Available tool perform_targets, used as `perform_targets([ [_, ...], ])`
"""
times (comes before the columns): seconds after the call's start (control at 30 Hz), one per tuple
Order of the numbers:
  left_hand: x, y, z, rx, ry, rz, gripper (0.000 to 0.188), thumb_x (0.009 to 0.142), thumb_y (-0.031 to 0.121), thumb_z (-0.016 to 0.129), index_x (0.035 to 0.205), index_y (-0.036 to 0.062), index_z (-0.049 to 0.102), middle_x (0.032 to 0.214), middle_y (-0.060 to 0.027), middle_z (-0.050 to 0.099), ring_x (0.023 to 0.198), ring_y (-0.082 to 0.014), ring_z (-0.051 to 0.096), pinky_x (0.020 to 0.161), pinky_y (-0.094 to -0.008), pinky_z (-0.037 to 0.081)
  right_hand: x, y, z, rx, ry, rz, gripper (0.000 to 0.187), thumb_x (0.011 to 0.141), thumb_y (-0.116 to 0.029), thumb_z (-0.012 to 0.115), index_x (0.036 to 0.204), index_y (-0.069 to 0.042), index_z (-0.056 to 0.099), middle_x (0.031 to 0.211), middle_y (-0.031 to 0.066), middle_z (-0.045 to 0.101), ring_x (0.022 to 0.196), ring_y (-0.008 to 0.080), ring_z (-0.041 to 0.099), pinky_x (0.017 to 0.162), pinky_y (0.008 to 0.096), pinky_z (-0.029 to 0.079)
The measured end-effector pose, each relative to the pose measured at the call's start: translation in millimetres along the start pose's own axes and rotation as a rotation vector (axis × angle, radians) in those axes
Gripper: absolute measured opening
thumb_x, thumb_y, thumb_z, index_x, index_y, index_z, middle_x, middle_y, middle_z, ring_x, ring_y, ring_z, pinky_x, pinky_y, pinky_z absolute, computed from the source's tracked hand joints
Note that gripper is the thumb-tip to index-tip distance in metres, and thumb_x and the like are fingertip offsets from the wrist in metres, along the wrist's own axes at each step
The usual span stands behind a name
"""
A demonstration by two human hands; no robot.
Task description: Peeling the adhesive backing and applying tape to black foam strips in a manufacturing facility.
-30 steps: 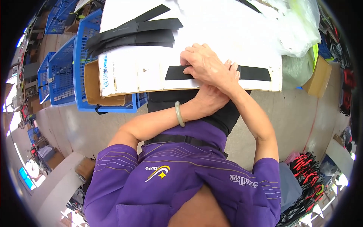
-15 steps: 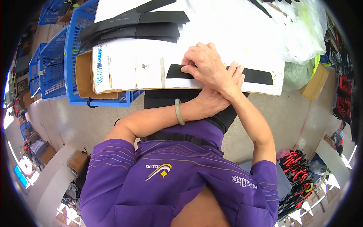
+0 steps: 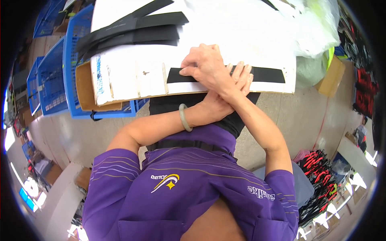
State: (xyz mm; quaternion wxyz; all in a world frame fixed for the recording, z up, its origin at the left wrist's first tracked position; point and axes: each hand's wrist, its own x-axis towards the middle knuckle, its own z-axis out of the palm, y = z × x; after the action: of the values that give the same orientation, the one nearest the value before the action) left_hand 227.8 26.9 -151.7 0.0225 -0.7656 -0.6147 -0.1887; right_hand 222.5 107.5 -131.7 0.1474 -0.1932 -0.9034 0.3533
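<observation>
A black strip (image 3: pixel 267 75) lies flat along the near edge of the white work surface (image 3: pixel 241 44). My left hand (image 3: pixel 219 107), a pale bangle on its wrist, reaches in from the left with its fingers stretched out flat over the middle of the strip. Crossing above it, my right hand (image 3: pixel 205 66) has its fingers curled and its thumb down near the strip's left end. Whatever those curled fingers may hold is hidden. Farther back on the left, several similar black strips (image 3: pixel 157 34) lie in an overlapping fanned pile.
Blue plastic crates (image 3: pixel 52 90) and an open cardboard box (image 3: pixel 83 88) stand left of the work surface. Clear plastic bags (image 3: pixel 315 38) bulge over its right side, beside a brown carton (image 3: pixel 330 78). A heap of black and red items (image 3: pixel 317 176) sits behind on the right.
The whole view has shifted slightly. My right hand has slid a little left toward the strip's left end, while my left hand stays over the strip.
</observation>
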Motion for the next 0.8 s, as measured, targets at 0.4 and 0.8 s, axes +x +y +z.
perform_targets([
  [0.4, 2, -1, -5, 0.002, -0.071, -0.004, 0.057, 0.089, 0.021, 0.043, 0.138, -0.0055, 0.035, 0.149, -0.0258, 0.029, 0.141, -0.0422, 0.026, 0.112, -0.0562, 0.022, -3, -2, 15, 0.045, 0.075, 0.003, 0.010, 0.062, -0.018, 0.076, 0.059, -0.012, 0.068, 0.065, 0.0026, 0.061, 0.074, 0.0210, 0.055, 0.082, 0.0359, 0.036],
  [0.8, -2, 0, -7, -0.086, 0.055, -0.166, 0.049, 0.084, 0.017, 0.054, 0.132, 0.0071, 0.051, 0.129, -0.0213, 0.049, 0.120, -0.0396, 0.045, 0.100, -0.0509, 0.035, -6, -8, -38, 0.782, 0.099, 0.201, 0.016, 0.079, -0.009, 0.068, 0.091, 0.001, 0.068, 0.087, 0.0095, 0.065, 0.085, 0.0176, 0.061, 0.078, 0.0278, 0.047],
])
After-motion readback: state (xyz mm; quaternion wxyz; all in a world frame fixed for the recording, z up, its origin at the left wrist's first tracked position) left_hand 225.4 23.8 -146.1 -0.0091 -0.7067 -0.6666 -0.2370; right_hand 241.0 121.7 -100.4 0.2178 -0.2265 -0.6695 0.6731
